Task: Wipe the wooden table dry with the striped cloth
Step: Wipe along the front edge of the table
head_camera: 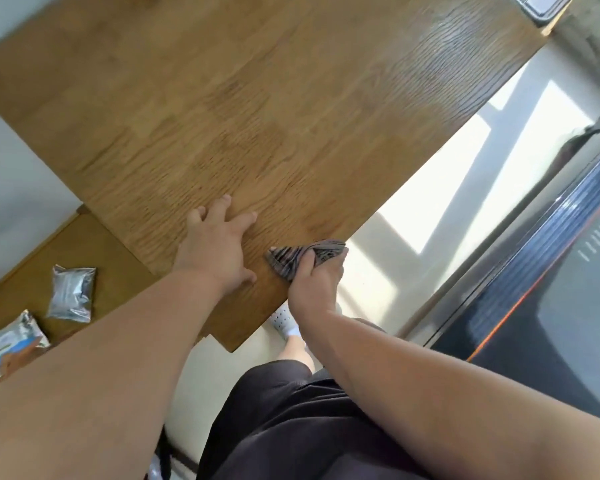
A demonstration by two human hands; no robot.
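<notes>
My left hand (pixel 219 244) lies flat on the wooden table (pixel 257 116), fingers spread and straight, palm down, close to the table's right edge and not far from its near corner. Just beside it, my right hand (pixel 314 284) grips the striped cloth (pixel 291 258), fingers curled round the bunched grey fabric. The cloth sits right on that same edge, part of it on the wood and part hanging past it over the floor. At the table's far right corner is a dark object (pixel 542 3), cut off by the frame. To my left, on a lower wooden surface (pixel 84 244), lie a silver packet (pixel 71 294) and a printed packet (pixel 13 341), near each other.
</notes>
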